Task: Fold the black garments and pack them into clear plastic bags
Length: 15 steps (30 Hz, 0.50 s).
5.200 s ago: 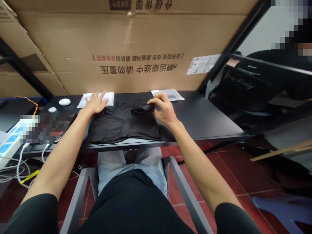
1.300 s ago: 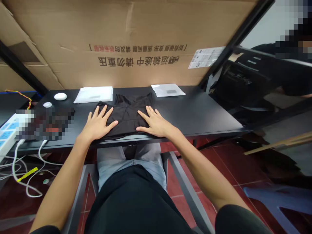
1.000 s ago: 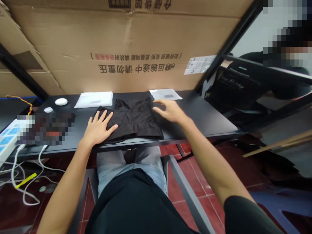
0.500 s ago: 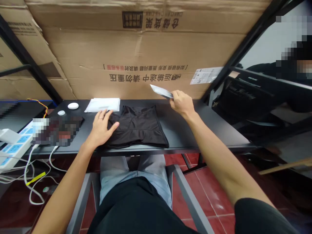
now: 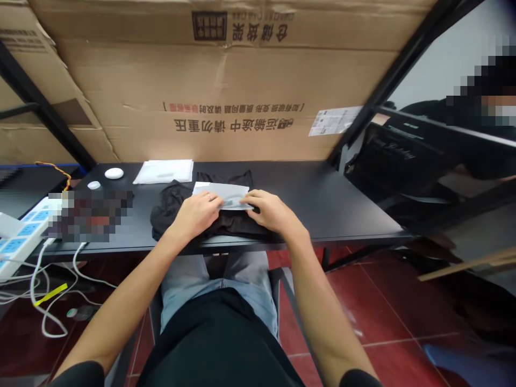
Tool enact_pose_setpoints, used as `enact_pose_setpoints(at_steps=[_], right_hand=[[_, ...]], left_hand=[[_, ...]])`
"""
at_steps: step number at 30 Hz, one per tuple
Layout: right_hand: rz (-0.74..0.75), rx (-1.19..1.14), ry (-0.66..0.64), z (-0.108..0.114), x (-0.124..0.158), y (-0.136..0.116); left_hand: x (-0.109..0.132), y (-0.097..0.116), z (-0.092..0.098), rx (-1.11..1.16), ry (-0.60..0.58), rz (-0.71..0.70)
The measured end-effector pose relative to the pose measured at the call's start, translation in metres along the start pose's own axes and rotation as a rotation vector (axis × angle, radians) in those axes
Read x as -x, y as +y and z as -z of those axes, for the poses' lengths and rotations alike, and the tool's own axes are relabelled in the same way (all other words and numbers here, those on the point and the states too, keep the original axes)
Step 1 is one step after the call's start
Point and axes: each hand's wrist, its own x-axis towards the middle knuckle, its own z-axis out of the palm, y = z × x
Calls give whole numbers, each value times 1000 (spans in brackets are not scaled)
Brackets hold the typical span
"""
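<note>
A folded black garment (image 5: 169,207) lies on the black table (image 5: 322,199) in front of me. Over it I hold a clear plastic bag (image 5: 220,192) with both hands. My left hand (image 5: 197,212) pinches the bag's near left edge, fingers closed. My right hand (image 5: 272,210) grips its near right edge, also closed. Both hands rest above the middle of the garment, hiding part of it.
A stack of clear bags (image 5: 164,171) lies at the table's back left, near two white round objects (image 5: 114,173). A power strip (image 5: 20,236) with cables sits far left. A big cardboard box (image 5: 226,86) stands behind. Another person sits at far right.
My right hand picked a plastic bag from the back of the table and brought it over the garment. My left hand left the garment and took the bag's other side.
</note>
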Motion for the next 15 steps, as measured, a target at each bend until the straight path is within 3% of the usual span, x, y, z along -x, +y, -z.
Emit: enact_pose_setpoints(at_steps=[4, 9, 15], right_hand=[[0, -104, 132, -5, 4, 11], [25, -26, 223, -10, 4, 11], [69, 7, 229, -7, 8, 18]], left_hand=[[-17, 12, 1, -22, 111, -68], [-43, 40, -6, -118, 215, -201], [-44, 35, -2, -235, 249, -325]])
